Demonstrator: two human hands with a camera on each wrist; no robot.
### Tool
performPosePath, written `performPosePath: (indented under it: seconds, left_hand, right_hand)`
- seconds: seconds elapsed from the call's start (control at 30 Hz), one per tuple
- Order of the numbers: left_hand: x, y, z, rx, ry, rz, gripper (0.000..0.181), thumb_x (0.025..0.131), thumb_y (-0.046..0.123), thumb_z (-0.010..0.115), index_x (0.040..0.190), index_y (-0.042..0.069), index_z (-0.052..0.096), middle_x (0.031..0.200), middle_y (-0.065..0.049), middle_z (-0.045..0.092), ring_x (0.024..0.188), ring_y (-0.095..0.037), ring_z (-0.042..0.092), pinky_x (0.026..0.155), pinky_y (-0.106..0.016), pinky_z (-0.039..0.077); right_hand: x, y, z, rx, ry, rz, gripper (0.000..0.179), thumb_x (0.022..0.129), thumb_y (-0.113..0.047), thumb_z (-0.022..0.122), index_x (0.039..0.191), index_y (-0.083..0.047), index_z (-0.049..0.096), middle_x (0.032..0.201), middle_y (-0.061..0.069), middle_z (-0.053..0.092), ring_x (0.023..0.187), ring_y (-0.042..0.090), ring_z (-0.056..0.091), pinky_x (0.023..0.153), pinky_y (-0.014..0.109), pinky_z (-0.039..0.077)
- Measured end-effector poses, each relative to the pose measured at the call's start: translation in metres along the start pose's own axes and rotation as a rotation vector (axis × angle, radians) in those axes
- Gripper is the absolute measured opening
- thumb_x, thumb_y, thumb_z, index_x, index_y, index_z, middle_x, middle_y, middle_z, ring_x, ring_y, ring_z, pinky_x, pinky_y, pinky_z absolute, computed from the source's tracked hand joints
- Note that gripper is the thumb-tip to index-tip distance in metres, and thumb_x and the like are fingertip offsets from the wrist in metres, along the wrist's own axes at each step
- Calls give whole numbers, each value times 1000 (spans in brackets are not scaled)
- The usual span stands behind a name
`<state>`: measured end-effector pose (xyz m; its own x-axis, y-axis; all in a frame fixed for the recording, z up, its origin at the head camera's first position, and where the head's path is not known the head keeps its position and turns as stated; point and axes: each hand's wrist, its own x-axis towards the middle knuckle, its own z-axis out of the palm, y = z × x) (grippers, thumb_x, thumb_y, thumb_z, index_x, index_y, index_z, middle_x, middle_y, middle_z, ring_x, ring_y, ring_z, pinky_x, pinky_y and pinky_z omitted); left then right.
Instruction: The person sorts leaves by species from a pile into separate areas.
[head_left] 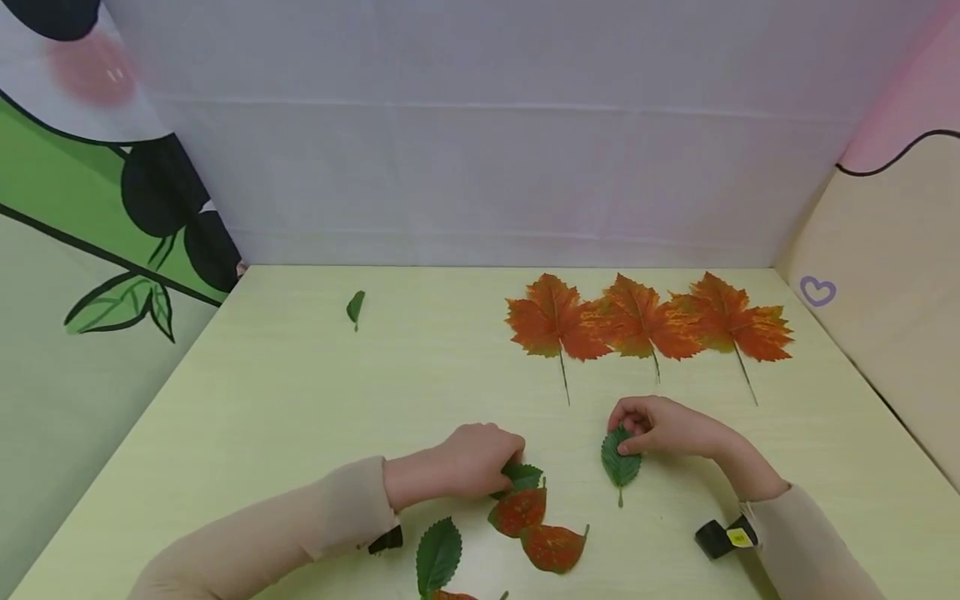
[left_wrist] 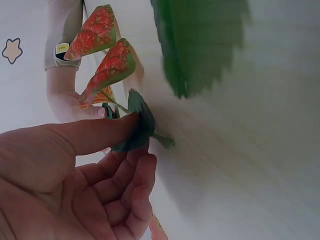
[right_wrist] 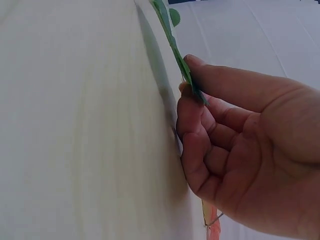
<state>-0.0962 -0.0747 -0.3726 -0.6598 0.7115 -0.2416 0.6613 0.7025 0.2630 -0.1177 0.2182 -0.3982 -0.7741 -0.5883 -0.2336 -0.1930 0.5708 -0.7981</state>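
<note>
Between thumb and fingers, my right hand (head_left: 663,427) pinches a green leaf (head_left: 621,460) with toothed edges, its stem pointing toward me. In the right wrist view that leaf (right_wrist: 172,42) is seen edge-on above the table. My left hand (head_left: 476,461) pinches another green leaf (head_left: 522,477), partly hidden by the fingers; the left wrist view shows the thumb on this leaf (left_wrist: 142,122). Two red leaves with green edges lie just in front of it, one red leaf (head_left: 519,512) nearer the hand and one red leaf (head_left: 555,548) closer to me.
Three orange maple leaves (head_left: 551,321) lie in an overlapping row at the back right. A small green leaf (head_left: 356,308) lies at the back left. Near the front edge are a green leaf (head_left: 438,554) and a partly cut-off red leaf (head_left: 452,596). A white cloth wall (head_left: 510,183) stands behind the table.
</note>
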Motion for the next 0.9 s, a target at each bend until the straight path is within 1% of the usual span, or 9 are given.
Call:
performPosePath:
  seconds: [0.07,0.17,0.33,0.5,0.57,0.63,0.7,0.8,0.9]
  left_hand:
    - [0,-1,-4,-19,4,-9,9,79,16,68,78,16,59,66,10,53,58,-5,45,53,-20,38]
    - [-1,-6,-8,-48,26,-25,9,80,18,67,77,15,59,64,9,52,56,-6,44,51,-21,37]
    - [-4,-22,-14,-99,98,-47,15,81,19,66,72,15,55,60,8,47,53,-7,39,49,-21,33]
    - [-8,-35,-25,-154,165,-75,12,82,16,63,73,14,55,60,7,47,51,-8,39,48,-22,31]
    - [-9,-42,-31,-176,188,-100,9,82,15,62,75,13,56,61,5,50,50,-9,42,47,-22,32]
    - [-9,-51,-36,-187,225,-145,8,82,15,62,77,12,57,64,4,53,50,-10,44,48,-23,34]
    - [-8,-62,-41,-195,263,-192,6,82,14,62,79,11,58,67,3,57,53,-10,47,51,-24,37]
    - [-7,-80,-45,-213,302,-255,8,83,15,63,83,8,60,74,0,61,59,-11,51,57,-25,41]
    - [-6,-98,-49,-243,307,-303,13,84,17,63,87,5,60,79,-3,63,65,-13,54,61,-27,43]
  right_hand:
    - [0,0,0,-16,7,-1,24,80,-18,69,97,-4,57,71,-1,43,65,8,41,57,21,35]
    - [0,0,1,-31,14,-6,24,80,-18,69,97,-5,57,72,-1,43,65,7,41,57,21,35]
    - [0,-1,1,-31,11,-13,24,80,-18,68,96,-4,57,71,-1,43,65,7,41,56,21,35]
    - [1,1,2,-36,7,-12,23,81,-18,68,97,-5,57,72,-1,44,66,7,41,57,21,35]
    - [1,1,2,-35,6,-10,23,81,-18,68,97,-5,57,73,-1,44,66,7,42,58,21,36]
    - [1,1,2,-37,8,-9,23,81,-18,68,97,-5,57,73,0,44,67,8,42,58,21,36]
    - [2,1,3,-42,9,-9,24,81,-18,68,97,-5,57,73,0,45,67,8,42,58,21,37]
    - [1,1,3,-45,11,-9,23,81,-18,68,97,-5,57,73,0,46,67,8,43,59,21,37]
    - [1,1,3,-46,11,-11,23,81,-18,68,97,-5,57,73,0,46,67,7,43,59,21,37]
